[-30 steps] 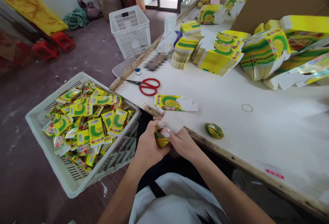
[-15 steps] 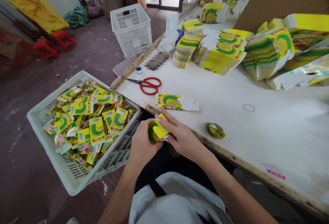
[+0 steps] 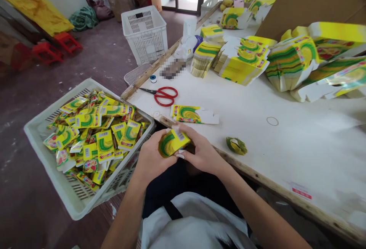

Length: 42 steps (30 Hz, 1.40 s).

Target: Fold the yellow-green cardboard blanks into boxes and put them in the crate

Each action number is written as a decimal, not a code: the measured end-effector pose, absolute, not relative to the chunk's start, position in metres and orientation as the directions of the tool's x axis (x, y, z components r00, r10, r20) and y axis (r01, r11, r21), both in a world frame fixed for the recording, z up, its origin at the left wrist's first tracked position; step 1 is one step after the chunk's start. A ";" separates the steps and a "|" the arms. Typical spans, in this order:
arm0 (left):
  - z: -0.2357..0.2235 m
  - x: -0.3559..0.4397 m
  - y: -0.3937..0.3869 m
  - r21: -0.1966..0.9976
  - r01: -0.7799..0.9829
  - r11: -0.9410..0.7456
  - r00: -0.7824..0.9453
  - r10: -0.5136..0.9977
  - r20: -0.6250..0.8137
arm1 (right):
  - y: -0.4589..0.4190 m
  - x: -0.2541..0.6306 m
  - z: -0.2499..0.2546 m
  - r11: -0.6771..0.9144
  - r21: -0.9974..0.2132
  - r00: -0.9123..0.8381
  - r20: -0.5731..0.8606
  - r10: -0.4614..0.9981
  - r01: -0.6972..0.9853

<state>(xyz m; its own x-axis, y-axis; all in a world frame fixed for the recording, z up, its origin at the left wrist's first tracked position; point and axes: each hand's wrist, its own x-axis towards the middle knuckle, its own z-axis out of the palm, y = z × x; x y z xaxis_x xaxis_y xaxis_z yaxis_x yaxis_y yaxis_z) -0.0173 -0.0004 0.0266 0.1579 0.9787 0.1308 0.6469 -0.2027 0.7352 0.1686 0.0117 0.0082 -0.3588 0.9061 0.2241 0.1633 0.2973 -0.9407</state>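
A small yellow-and-green carton point(image 3: 171, 142) with a barcode on its top face sits between both hands, just off the table's near edge. My left hand point(image 3: 150, 159) cups it from the left and below, fingers curled. My right hand point(image 3: 200, 153) grips its right side, fingers pressed on the top flap. A flat unfolded carton blank point(image 3: 194, 114) lies on the white table point(image 3: 286, 142) just beyond my hands. A crumpled green-yellow piece point(image 3: 236, 145) lies to the right, near the edge.
A white crate point(image 3: 54, 176) full of folded cartons stands at my left. Red scissors point(image 3: 162, 94), a rubber band point(image 3: 272, 121) and stacks of flat blanks point(image 3: 243, 60) lie on the table. An empty white basket point(image 3: 145, 31) stands on the floor behind.
The carton has gone from a half-folded piece to a closed box, turned so its barcode face is up. Both hands rose slightly and shifted left with it.
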 end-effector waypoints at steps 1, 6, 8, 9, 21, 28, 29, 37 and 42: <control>0.026 -0.024 0.001 0.772 0.616 -0.161 0.060 0.986 0.158 | 0.016 0.170 0.006 0.273 -0.952 -0.331 0.216 0.919 0.138; 0.028 -0.069 0.011 0.772 0.635 -0.002 -0.570 0.673 0.471 | 0.058 0.193 0.001 0.122 -0.742 -0.044 0.124 0.991 0.659; 0.028 -0.077 0.012 0.781 0.624 0.011 -0.604 0.642 0.473 | 0.072 0.198 -0.005 0.064 -0.587 -0.007 0.099 0.995 0.807; 0.025 -0.077 0.012 0.799 0.602 0.000 -0.594 0.667 0.449 | 0.077 0.197 -0.008 0.053 -0.548 -0.004 0.089 0.996 0.835; -0.006 -0.035 0.003 0.953 0.300 -0.050 -0.305 0.941 0.146 | 0.075 0.192 -0.012 -0.012 -0.649 0.087 0.084 0.993 0.761; 0.003 -0.006 0.003 0.981 -0.189 -0.039 -0.125 0.992 0.016 | 0.036 0.166 0.010 0.152 -0.968 -0.042 0.147 0.988 0.198; 0.008 0.000 0.005 0.965 -0.257 -0.055 -0.154 0.988 0.015 | 0.026 0.155 0.014 0.148 -0.984 -0.159 0.131 0.979 0.102; 0.029 0.008 0.017 0.854 -0.470 -0.225 -0.432 0.902 0.000 | -0.014 0.114 0.025 0.031 -0.998 -0.430 0.048 0.902 -0.047; 0.013 0.008 0.008 0.928 -0.335 -0.159 -0.409 0.913 0.009 | 0.001 0.130 0.014 0.023 -1.000 -0.288 0.024 0.957 -0.006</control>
<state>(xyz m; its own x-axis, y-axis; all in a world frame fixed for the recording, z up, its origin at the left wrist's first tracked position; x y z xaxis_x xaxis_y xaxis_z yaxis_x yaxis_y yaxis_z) 0.0078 0.0077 0.0127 -0.4089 0.9125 0.0090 -0.3354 -0.1594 0.9285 0.1298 0.0006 0.0144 -0.2883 0.9572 0.0240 -0.0057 0.0234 -0.9997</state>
